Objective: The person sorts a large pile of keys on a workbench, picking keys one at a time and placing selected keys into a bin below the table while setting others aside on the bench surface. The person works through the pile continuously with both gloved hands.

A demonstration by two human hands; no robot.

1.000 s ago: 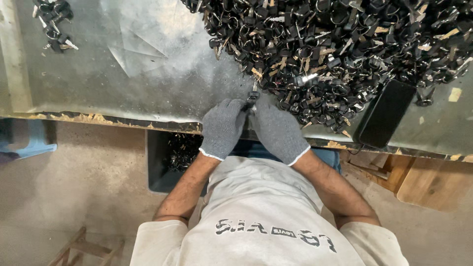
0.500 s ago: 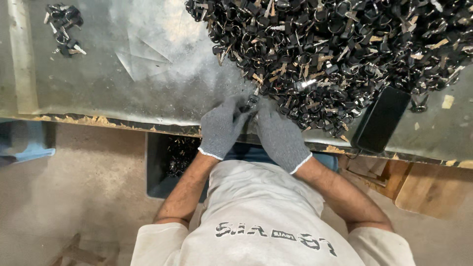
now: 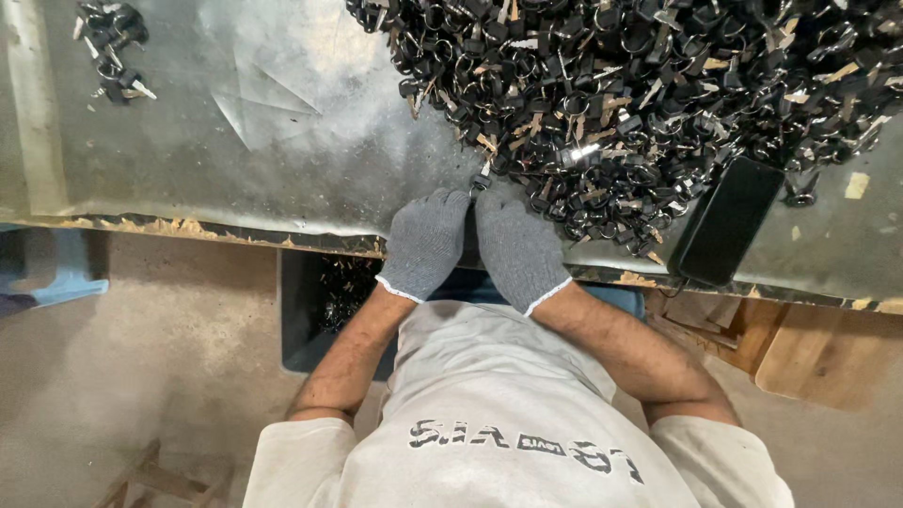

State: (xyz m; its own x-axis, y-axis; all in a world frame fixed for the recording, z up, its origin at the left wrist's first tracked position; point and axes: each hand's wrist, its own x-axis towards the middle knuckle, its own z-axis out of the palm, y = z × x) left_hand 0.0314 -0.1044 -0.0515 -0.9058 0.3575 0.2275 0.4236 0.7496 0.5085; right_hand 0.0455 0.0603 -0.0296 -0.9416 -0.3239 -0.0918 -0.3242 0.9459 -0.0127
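At frame centre, the grey-gloved left hand (image 3: 428, 240) and grey-gloved right hand (image 3: 517, 246) meet, fingers pinching a small black metal part (image 3: 480, 182) beside the heap of black metal parts (image 3: 640, 85) on the grey bench (image 3: 282, 160).

I count 2 grey knit-gloved hands (image 3: 470, 245), 1 flat black phone (image 3: 726, 220), 1 big heap of black metal parts (image 3: 640, 85), 1 small cluster (image 3: 111, 47), approx.

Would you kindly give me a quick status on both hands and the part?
Left hand and right hand gloved, together pinching one small black part. Big parts pile just beyond. Black phone right, clear.
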